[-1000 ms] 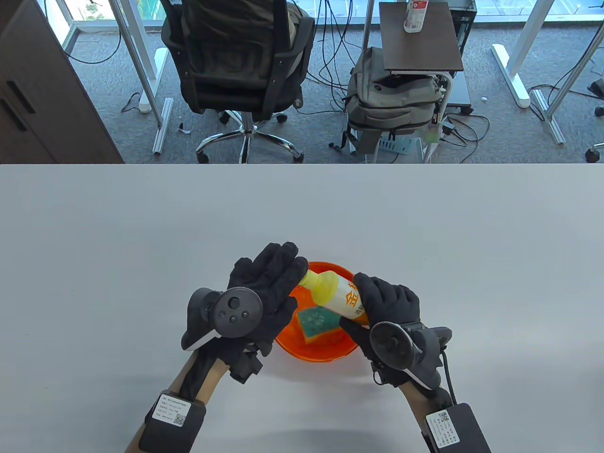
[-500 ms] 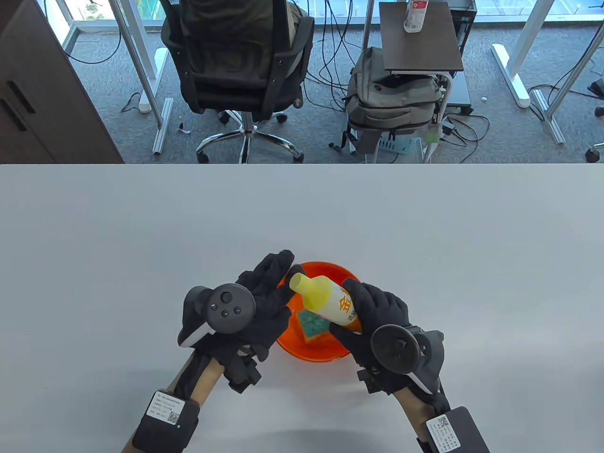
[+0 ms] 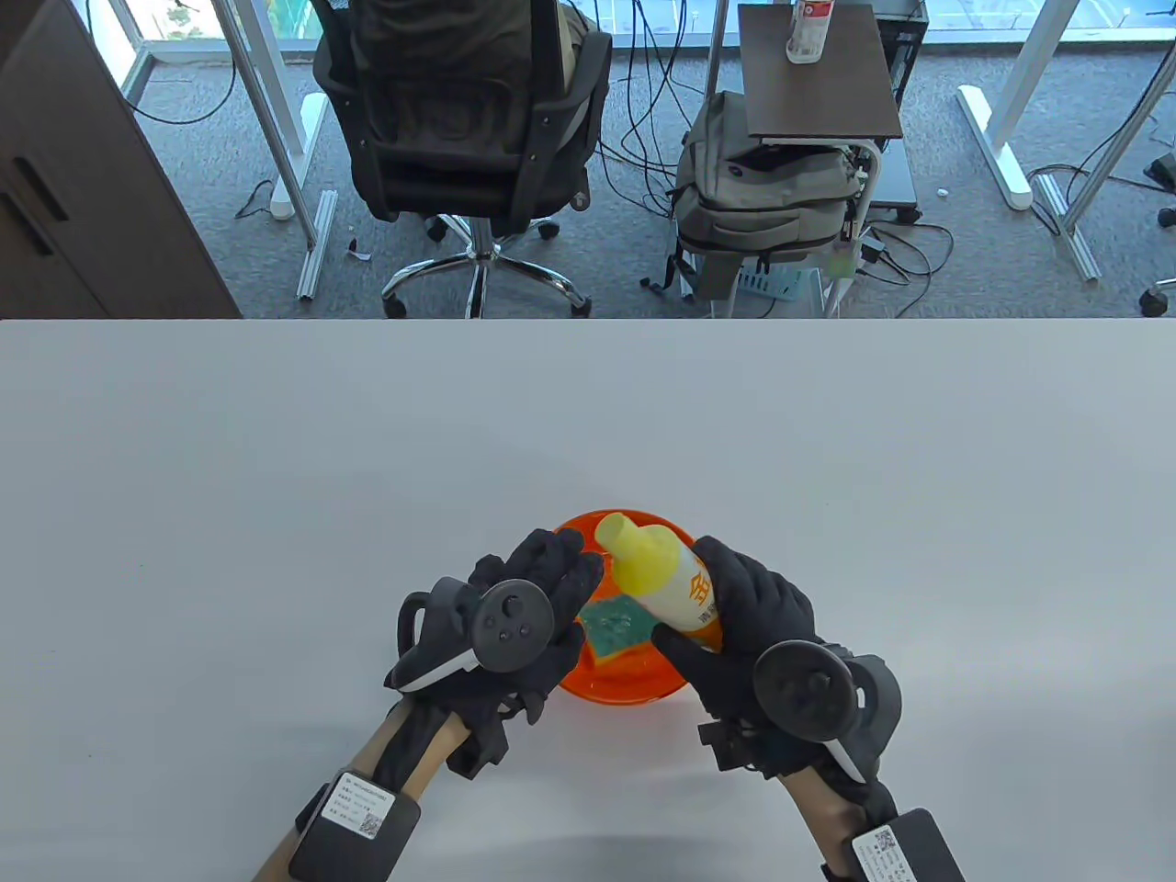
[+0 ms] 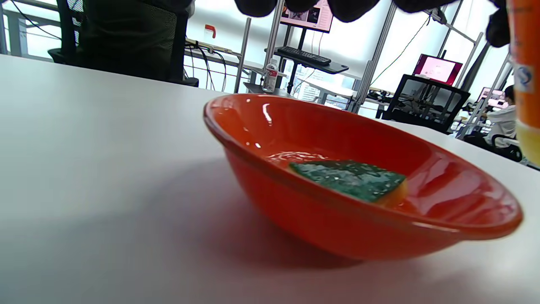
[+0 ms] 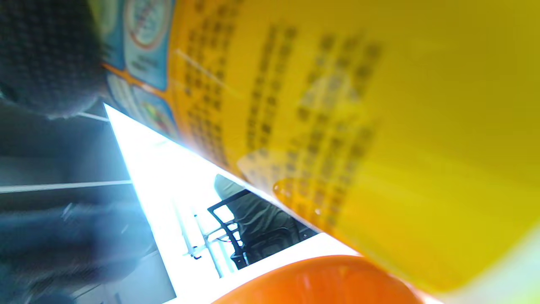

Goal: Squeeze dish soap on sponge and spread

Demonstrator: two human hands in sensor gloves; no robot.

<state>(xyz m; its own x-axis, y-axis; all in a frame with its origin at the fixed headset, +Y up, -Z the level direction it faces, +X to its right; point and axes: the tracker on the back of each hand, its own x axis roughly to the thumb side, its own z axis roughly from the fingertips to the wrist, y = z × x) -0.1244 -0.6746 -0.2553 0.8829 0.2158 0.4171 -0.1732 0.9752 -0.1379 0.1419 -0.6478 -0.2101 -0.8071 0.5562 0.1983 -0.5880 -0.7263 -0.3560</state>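
An orange bowl (image 3: pixel 634 691) sits on the white table with a green-topped yellow sponge (image 3: pixel 614 628) lying in it. My right hand (image 3: pixel 735 611) grips a yellow dish soap bottle (image 3: pixel 663 579) around its body and holds it tilted above the bowl, neck pointing away from me. My left hand (image 3: pixel 551 577) is empty, fingers spread over the bowl's left rim, just left of the bottle's neck. The left wrist view shows the bowl (image 4: pixel 337 223), the sponge (image 4: pixel 350 179) and the bottle (image 4: pixel 525 63) at the right edge. The right wrist view is filled by the bottle (image 5: pixel 337 105) above the bowl's rim (image 5: pixel 320 283).
The white table (image 3: pixel 276 459) stretches wide around the bowl. Beyond its far edge stand an office chair (image 3: pixel 459 119), a grey backpack (image 3: pixel 763 193) and a small side table (image 3: pixel 818 73).
My left hand has come off the bottle's neck and drawn back toward me. My right hand has swung the bottle from lying leftward to a steeper tilt, neck pointing away.
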